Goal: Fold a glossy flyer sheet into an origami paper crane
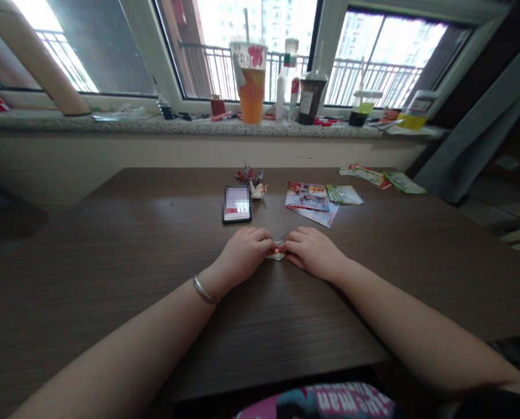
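Both my hands rest on the dark wooden table [111, 256], pinching a small folded piece of printed paper [277, 252] between them. My left hand [244, 253], with a silver bangle on its wrist, has its fingers curled onto the paper's left side. On the paper's right side, my right hand [311, 251] is curled the same way. Most of the paper is hidden under the fingertips.
A phone [237, 204] lies just beyond my hands. Small folded paper figures [252, 180] sit behind it. Printed leaflets [312, 201] lie to the right, more [380, 177] at the far right edge. Drink cups [250, 81] and bottles stand on the windowsill.
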